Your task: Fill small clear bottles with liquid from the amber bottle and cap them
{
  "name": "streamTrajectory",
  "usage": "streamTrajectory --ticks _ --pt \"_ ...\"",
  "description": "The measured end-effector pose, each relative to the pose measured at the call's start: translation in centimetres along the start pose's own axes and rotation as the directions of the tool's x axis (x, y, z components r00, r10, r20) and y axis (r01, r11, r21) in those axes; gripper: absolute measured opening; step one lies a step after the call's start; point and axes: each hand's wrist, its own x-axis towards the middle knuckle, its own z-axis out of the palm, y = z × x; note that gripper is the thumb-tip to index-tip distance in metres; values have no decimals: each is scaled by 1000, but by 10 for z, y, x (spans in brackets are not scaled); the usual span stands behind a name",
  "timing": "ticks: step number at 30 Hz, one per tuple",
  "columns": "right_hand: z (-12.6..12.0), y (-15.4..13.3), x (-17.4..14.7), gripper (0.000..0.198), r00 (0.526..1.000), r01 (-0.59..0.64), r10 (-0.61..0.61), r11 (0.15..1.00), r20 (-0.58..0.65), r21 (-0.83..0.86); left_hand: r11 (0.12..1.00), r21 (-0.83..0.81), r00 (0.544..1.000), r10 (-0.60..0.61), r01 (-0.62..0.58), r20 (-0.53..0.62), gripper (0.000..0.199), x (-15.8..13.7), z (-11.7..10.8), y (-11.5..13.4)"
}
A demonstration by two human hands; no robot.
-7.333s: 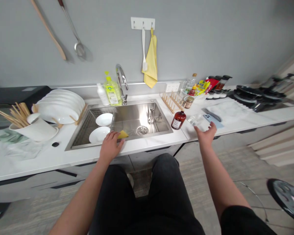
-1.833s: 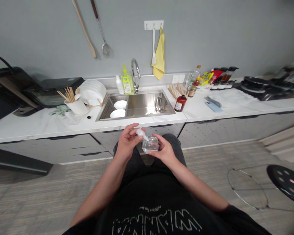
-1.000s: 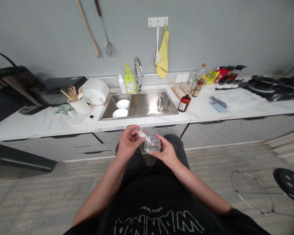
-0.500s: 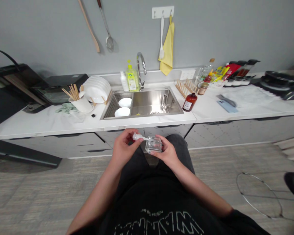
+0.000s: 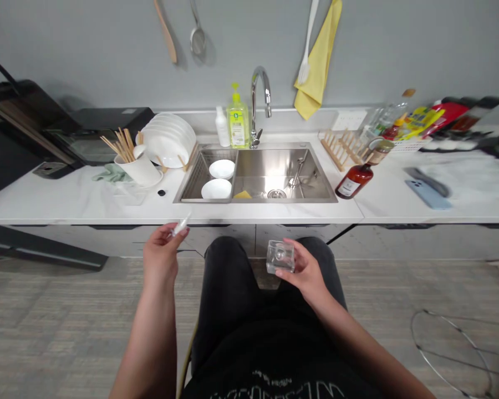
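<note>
My left hand (image 5: 161,242) pinches a small white funnel (image 5: 180,226) between thumb and fingers, its narrow tip slanting up and to the right. Fingers wrapped round one side, my right hand (image 5: 303,267) holds a clear square glass bottle (image 5: 280,256) in front of my lap. The bottle's round mouth faces up towards me and nothing sticks into it. A wide gap separates funnel and bottle. On the counter beyond stands a brown bottle (image 5: 354,181) with a pale label, right of the sink. A small black cap (image 5: 161,193) lies left of the sink.
The steel sink (image 5: 330,188) holds white bowls (image 5: 217,189) in a rack at its left. Chopsticks in a white holder (image 5: 139,170) and stacked plates (image 5: 166,141) stand to the left. A phone (image 5: 427,194) lies at the right. Cabinet fronts (image 5: 228,239) face my knees.
My left hand has drawn the funnel out of the glass bottle's mouth and moved left. My right hand with the bottle has shifted slightly right and down; the camera view has moved too.
</note>
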Motion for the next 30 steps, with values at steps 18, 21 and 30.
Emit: streamTrajectory --ticks 18,21,30 --pt "-8 -17 43 85 986 -19 12 999 -168 -41 658 751 884 318 54 -343 27 182 -57 -70" --pt "-9 -15 43 86 987 -31 23 998 -158 -50 673 732 872 288 109 -395 27 185 -50 -71" --pt "-6 -19 40 86 991 -45 38 997 -128 -55 624 780 857 376 48 -353 42 168 -56 -60"
